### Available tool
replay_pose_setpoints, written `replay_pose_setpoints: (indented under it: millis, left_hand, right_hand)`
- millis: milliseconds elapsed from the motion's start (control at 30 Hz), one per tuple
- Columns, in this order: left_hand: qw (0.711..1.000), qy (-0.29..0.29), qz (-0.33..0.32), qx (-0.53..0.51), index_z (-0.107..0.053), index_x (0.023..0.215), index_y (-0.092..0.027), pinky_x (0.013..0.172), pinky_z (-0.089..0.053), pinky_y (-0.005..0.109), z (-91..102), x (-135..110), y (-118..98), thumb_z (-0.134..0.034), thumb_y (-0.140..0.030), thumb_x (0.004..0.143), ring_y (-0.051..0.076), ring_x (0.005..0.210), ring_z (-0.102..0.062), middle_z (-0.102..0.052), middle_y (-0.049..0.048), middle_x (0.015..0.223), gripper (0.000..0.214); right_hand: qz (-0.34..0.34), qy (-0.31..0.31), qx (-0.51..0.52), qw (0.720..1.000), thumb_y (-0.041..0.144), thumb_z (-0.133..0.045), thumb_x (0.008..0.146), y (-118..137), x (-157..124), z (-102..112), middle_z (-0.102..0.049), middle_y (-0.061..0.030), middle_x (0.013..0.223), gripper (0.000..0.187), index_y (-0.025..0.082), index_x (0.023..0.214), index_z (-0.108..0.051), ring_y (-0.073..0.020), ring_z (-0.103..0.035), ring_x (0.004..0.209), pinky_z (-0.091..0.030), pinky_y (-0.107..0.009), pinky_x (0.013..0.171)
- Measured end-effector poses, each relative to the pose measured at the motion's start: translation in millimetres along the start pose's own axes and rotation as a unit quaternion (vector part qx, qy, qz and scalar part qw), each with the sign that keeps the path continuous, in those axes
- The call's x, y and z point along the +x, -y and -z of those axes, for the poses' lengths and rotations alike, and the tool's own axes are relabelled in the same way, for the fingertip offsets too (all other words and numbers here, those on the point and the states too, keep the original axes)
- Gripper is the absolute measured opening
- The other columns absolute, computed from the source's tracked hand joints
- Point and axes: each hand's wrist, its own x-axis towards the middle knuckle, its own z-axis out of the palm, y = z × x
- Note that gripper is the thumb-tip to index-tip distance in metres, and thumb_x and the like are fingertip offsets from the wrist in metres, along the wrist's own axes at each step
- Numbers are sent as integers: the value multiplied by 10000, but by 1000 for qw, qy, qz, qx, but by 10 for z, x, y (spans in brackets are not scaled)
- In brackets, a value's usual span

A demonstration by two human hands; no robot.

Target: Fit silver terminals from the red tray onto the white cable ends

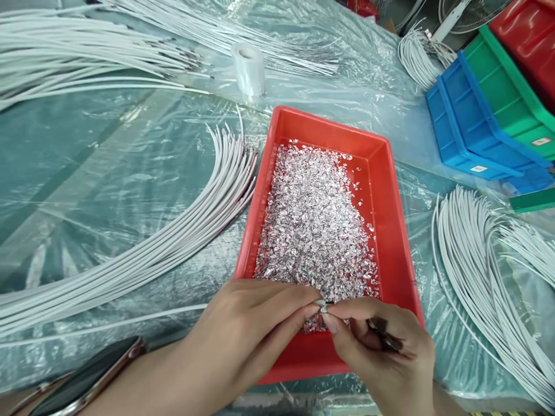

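Note:
A red tray [392, 242] lies in the middle of the table with a heap of small silver metal pieces [314, 219] in it. Over the tray's near edge, my left hand [251, 332] and my right hand [385, 355] meet fingertip to fingertip. Both pinch one small silver piece [323, 308] between them. A dark thin wire end shows against the palm of my right hand. A white cable [130, 320] runs from the left towards my left hand.
Bundles of white cables [165, 237] curve on the left, more cables [477, 271] lie on the right and at the back. A roll of clear tape [248, 68] stands behind the tray. Blue [468, 127], green and red bins sit far right. A phone [87, 375] lies at the near left.

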Motion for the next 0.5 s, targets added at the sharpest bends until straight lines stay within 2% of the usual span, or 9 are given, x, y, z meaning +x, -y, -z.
replay_pose_setpoints:
  millis: [300, 500]
  left_hand:
    - [999, -30, -20, 13, -580, 1060, -174, 583, -508, 234, -29, -33, 33, -424, -152, 979, 141, 662, -669, -710, 30, 854, 177]
    - [998, -37, -24, 44, -596, 989, -142, 546, -518, 239, -9, -15, 12, -433, -148, 973, 159, 639, -678, -721, 62, 832, 164]
  right_hand:
    - [-23, -6, 13, 1000, 66, -644, 748, -1, -16, -14, -355, 118, 493, 206, 271, 773, -654, -58, -227, 396, -174, -187, 330]
    - [-72, -38, -1, 997, 133, -684, 728, 28, -50, -2, -375, 107, 484, 162, 294, 737, -677, -65, -251, 379, -194, -199, 337]
